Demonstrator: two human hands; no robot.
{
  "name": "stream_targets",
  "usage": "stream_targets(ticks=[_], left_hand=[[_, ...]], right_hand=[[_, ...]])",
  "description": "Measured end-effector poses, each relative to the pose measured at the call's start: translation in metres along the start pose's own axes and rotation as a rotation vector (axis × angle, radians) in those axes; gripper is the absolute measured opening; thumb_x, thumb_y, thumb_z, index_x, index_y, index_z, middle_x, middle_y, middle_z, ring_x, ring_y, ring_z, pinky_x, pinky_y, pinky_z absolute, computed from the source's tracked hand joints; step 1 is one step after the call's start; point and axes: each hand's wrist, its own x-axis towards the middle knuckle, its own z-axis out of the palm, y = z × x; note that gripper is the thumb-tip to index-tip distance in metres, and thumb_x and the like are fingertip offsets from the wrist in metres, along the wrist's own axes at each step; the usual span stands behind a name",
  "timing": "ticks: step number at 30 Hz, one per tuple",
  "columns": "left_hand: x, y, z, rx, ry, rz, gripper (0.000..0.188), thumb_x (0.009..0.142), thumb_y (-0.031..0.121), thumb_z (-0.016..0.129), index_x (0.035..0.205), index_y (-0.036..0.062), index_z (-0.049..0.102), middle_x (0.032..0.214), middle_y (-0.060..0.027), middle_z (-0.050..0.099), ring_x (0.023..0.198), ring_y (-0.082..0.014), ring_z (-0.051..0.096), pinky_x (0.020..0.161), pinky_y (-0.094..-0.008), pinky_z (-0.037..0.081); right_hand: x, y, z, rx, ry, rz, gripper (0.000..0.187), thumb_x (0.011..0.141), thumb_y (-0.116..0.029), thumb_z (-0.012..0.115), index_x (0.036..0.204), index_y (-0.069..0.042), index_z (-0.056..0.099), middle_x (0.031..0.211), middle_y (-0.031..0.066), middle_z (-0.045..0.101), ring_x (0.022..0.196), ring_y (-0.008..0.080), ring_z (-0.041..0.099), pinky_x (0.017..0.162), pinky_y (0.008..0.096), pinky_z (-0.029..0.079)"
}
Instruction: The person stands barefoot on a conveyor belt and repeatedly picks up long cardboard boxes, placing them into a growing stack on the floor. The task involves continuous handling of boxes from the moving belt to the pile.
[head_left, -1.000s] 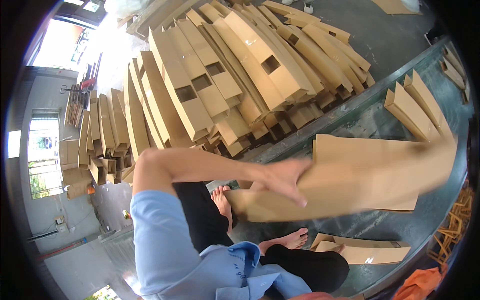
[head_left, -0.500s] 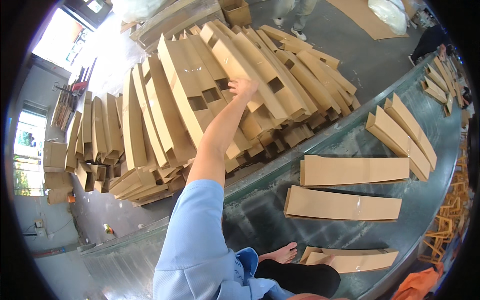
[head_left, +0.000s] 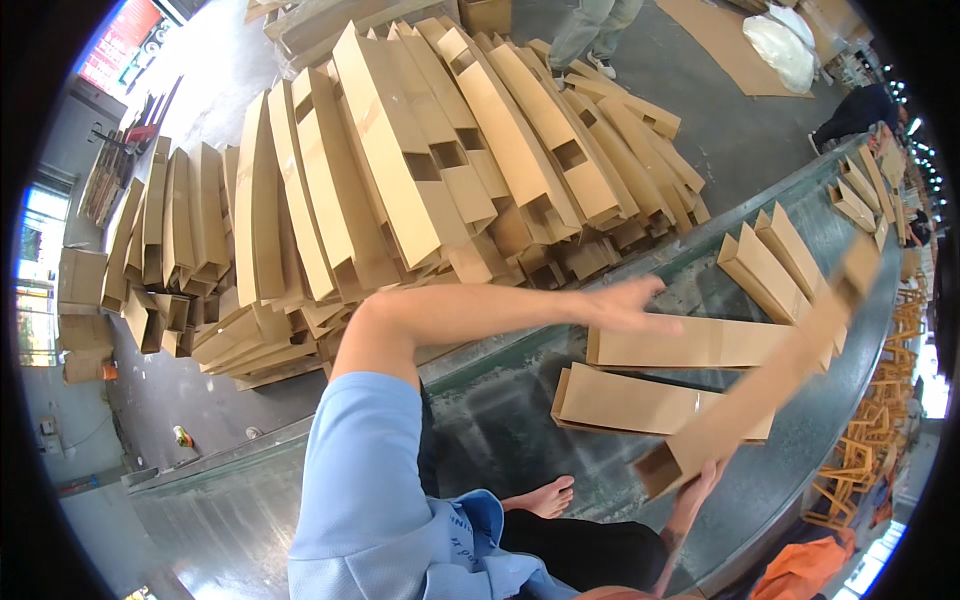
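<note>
A long brown cardboard box (head_left: 755, 375) is lifted on a slant, its near end showing an opening and its far end blurred. My right hand (head_left: 700, 487) grips its lower edge near that end. My left hand (head_left: 632, 307) hangs with fingers spread and holds nothing, above the left end of a flat-lying cardboard box (head_left: 690, 342). Another cardboard box (head_left: 620, 402) lies just nearer, partly covered by the lifted one. Two more boxes (head_left: 765, 270) lie side by side farther right on the dark green surface (head_left: 500, 425).
A large heap of long cardboard boxes (head_left: 390, 150) stands beyond the surface's raised edge. My bare foot (head_left: 545, 497) rests on the surface. A co-worker's legs (head_left: 590, 38) stand behind the heap; another person (head_left: 855, 115) is far right. Wooden frames (head_left: 860, 450) and orange cloth (head_left: 805, 568) lie at right.
My left hand has left the heap and swung right over the surface. My right hand has raised the nearest box from the surface and tilted it up.
</note>
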Motion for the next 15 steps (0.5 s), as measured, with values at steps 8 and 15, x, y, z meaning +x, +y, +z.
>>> stream_targets(ticks=[8,15], left_hand=[[-0.024,0.029,-0.006,-0.406,0.494,-0.034,0.119,0.060,0.047,0.094,0.144,-0.0085,0.031,0.135,-0.0239,0.053,0.125,-0.0301,0.054,0.107,-0.0372,0.045],[-0.057,0.019,-0.082,-0.205,0.935,-0.126,0.094,0.064,0.035,0.086,0.134,-0.0079,0.040,0.127,-0.0262,0.059,0.122,-0.0347,0.058,0.104,-0.0411,0.048]], right_hand=[[0.106,-0.056,0.185,-0.209,-0.501,-0.135,0.094,0.088,-0.037,0.063,0.158,0.001,0.013,0.161,0.0234,0.021,0.148,0.0316,0.025,0.119,0.0397,0.025],[0.107,-0.061,0.265,-0.597,-0.516,-0.375,0.085,0.094,-0.044,0.062,0.153,0.003,0.023,0.153,0.0277,0.032,0.143,0.0404,0.031,0.118,0.0441,0.027]])
